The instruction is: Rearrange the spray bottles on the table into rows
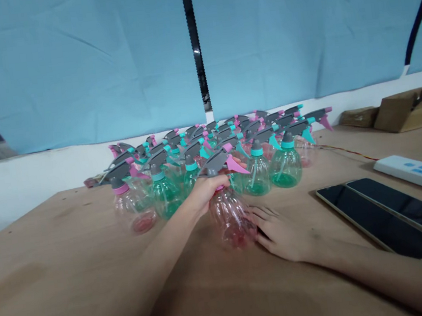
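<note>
A clear pink spray bottle [232,222] with a grey head and pink trigger is in front of me, slightly tilted. My left hand [209,191] is closed around its neck, just under the spray head. At the bottle's lower right side, my right hand [281,229] has its fingers stretched out, with the fingertips at the bottle's wall. Right behind stand green spray bottles [258,175] with turquoise collars and triggers. To the left of my left hand is another clear pink spray bottle [134,208].
Several more spray bottles fill the back of the wooden table [75,277]. On the right lie two dark-screened phones [380,222] and a white power strip [420,173]. Behind these are an open cardboard box [401,114] and a thin cable [348,151]. Blue sheeting [88,65] covers the wall.
</note>
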The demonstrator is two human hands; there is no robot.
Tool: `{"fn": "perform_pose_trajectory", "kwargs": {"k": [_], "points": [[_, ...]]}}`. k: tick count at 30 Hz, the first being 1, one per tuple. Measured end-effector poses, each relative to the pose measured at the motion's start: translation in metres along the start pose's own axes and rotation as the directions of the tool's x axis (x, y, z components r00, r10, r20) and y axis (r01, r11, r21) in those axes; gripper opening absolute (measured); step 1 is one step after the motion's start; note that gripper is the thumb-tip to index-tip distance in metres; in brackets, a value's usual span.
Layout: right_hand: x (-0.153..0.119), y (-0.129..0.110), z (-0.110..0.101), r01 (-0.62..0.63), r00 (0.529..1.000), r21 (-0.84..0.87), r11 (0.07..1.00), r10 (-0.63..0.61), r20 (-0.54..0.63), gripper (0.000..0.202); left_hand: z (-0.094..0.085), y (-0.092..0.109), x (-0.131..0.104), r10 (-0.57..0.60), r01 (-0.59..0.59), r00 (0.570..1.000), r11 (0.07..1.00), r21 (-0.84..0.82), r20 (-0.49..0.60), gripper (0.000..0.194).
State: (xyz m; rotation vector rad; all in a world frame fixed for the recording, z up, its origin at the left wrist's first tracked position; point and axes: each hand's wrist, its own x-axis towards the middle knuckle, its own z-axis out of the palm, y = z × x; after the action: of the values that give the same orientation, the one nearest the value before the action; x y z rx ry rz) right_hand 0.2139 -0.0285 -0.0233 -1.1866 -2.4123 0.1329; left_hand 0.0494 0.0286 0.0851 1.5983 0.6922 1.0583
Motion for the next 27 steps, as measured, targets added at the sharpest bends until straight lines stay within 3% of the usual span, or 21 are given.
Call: {"fn": "perform_pose_trajectory", "kwargs": {"k": [7,11,15,22,27], "points": [[-0.0003,-0.0003,0.0000,-0.002,1.000,0.016,1.000,0.002,-0.017,0.045,-0.0001,-0.0009,-0.0004,0.002,-0.003,1.000,0.999,-0.033,-0.011,0.046],[-0.0005,0.0006,0.0012,0.006,1.000,-0.005,1.000,-0.006,-0.024,0.045,-0.0013,-0.0025,-0.0002,-0.032,0.027,0.997,0.997,-0.067,-0.076,0.043],[-0.0008,0.0015,0.0022,0.018,1.000,-0.029,0.999,-0.019,-0.022,0.044,-0.0021,-0.0023,0.0000,-0.076,0.069,0.994,0.994,-0.082,-0.083,0.035],[-0.0009,-0.0001,0.0011,0.023,0.999,-0.036,0.999,-0.024,-0.039,0.044,-0.0014,-0.0026,0.0019,-0.032,0.023,0.997,0.991,-0.131,-0.071,0.020],[-0.0012,-0.0006,0.0015,0.023,0.999,-0.033,0.999,-0.025,-0.046,0.044,-0.0042,-0.0045,0.0015,-0.131,0.122,0.987,0.988,-0.090,-0.097,0.022]]}}
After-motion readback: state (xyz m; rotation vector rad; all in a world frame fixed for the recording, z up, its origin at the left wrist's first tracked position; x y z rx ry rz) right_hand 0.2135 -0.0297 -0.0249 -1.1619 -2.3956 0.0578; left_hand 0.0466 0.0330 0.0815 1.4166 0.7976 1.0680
